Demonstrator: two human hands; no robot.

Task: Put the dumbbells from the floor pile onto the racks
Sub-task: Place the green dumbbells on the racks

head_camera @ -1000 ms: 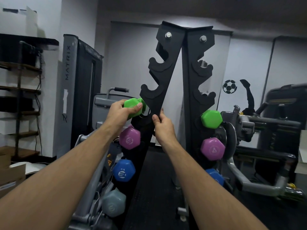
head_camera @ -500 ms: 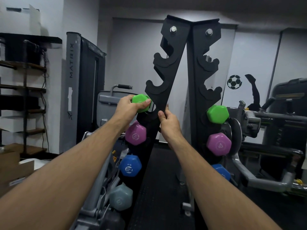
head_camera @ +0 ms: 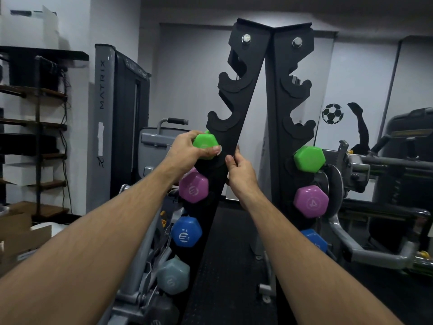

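A black A-frame dumbbell rack (head_camera: 269,90) stands in front of me. My left hand (head_camera: 187,151) grips the end of a green dumbbell (head_camera: 205,144) at a slot on the rack's left side, above a purple (head_camera: 194,187), a blue (head_camera: 186,232) and a grey-blue dumbbell (head_camera: 173,276). My right hand (head_camera: 239,168) pinches the inner edge of the rack's left upright. On the right side sit a green (head_camera: 309,158), a purple (head_camera: 310,201) and a blue dumbbell (head_camera: 314,239). The upper slots on both sides hold nothing.
A grey exercise machine (head_camera: 117,113) stands at the left behind the rack. Wooden shelves (head_camera: 35,123) line the left wall, with cardboard boxes (head_camera: 21,233) below them. More gym machines (head_camera: 386,184) crowd the right. Black rubber flooring (head_camera: 229,266) runs under the rack.
The green dumbbell in my left hand has shifted slightly right and down toward the rack slot. My right hand stays on the upright's edge.
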